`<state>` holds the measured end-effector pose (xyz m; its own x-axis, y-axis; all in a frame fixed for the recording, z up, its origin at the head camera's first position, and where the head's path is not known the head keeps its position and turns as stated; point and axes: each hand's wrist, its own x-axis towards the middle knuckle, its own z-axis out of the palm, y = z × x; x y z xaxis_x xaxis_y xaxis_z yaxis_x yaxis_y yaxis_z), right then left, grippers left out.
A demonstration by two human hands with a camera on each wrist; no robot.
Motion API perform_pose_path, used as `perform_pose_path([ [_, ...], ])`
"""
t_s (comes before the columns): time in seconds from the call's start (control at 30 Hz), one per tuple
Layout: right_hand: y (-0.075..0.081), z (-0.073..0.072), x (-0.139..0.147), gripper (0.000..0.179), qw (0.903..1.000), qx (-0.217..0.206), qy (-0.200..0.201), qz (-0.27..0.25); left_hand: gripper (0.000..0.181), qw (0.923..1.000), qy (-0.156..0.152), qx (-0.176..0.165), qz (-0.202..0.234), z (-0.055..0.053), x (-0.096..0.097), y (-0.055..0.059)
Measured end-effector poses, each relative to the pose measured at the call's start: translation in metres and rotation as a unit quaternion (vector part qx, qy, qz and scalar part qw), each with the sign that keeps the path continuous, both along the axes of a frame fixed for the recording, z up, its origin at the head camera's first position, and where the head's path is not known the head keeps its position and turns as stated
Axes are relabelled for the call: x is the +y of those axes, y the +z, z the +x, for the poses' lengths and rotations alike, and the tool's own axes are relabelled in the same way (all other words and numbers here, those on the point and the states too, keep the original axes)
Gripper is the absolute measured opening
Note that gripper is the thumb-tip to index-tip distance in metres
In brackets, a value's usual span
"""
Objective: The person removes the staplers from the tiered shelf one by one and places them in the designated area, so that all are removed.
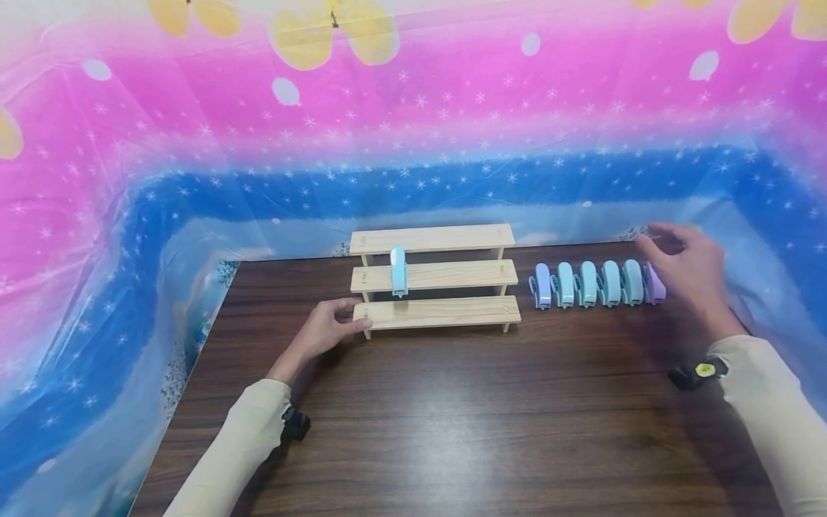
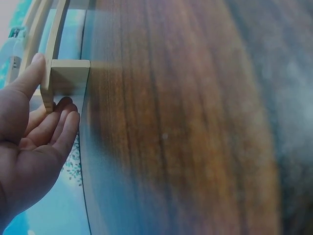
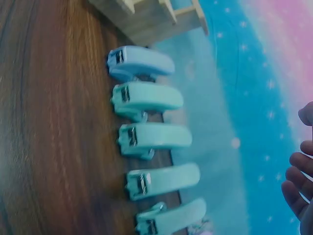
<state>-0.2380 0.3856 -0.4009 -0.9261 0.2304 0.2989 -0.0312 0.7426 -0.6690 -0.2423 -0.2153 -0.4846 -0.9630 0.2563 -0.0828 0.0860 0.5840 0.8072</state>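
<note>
A three-tier wooden stand is on the brown table, its left end held by my left hand. In the left wrist view, the thumb lies on top of the lowest board and the fingers curl below it. A light blue item like a mini stapler sits toward the left of the middle tier. Right of the stand is a row of similar mini staplers, mostly blue-green. A purple one ends the row. My right hand hovers just beyond it, fingers loosely bent, with nothing in them.
A patterned pink and blue cloth hangs behind the table and around its sides. The stand and the stapler row lie near the back edge of the table. A gap separates the stand from the bluish-lilac stapler at the row's left end.
</note>
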Motion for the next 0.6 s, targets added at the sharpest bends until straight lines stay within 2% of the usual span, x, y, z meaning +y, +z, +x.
perform_pose_path([
  [0.23, 0.013, 0.004, -0.024, 0.058, 0.9990, 0.035, 0.026, 0.002, 0.062, 1.0000, 0.002, -0.001, 0.000, 0.001, 0.001, 0.002],
  [0.43, 0.018, 0.005, -0.044, 0.054, 0.9967, 0.061, 0.051, -0.015, 0.061, 1.0000, 0.000, 0.002, 0.000, 0.001, 0.002, 0.002],
  [0.6, 0.021, 0.006, -0.058, 0.053, 0.9957, 0.066, 0.063, -0.016, 0.060, 1.0000, -0.001, 0.004, 0.000, 0.002, 0.002, 0.002],
])
